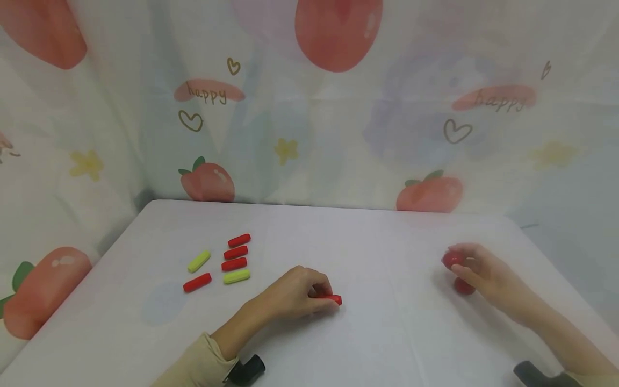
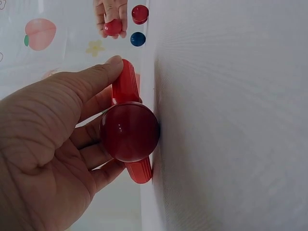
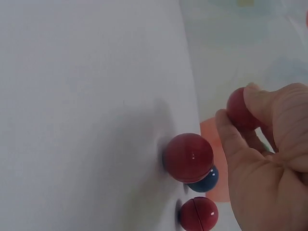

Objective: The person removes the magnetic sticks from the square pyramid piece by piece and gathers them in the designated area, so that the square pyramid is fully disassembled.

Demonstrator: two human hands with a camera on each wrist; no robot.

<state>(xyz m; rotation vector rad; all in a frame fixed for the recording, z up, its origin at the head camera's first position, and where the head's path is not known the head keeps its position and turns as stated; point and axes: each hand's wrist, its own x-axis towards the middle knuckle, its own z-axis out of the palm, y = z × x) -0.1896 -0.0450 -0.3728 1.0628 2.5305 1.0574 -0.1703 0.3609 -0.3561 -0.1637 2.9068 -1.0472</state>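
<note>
My left hand (image 1: 300, 293) grips a short red ribbed stick (image 1: 337, 299) low over the white table, thumb on one side and fingers on the other. In the left wrist view a dark red ball (image 2: 130, 131) stands in front of that stick (image 2: 125, 83), hiding its middle; whether they touch I cannot tell. The head view hides this ball. At the right my right hand (image 1: 498, 282) pinches a red ball (image 1: 453, 259) above the table. Below it lies another red ball (image 1: 464, 286). The right wrist view shows a blue ball (image 3: 207, 182) partly behind a red ball (image 3: 188, 158).
On the table's left side lie several red sticks (image 1: 234, 264) and two yellow-green sticks (image 1: 199, 261). A further red ball (image 3: 198, 214) sits near the blue one. A printed cloth (image 1: 309, 123) hangs behind the table's back edge.
</note>
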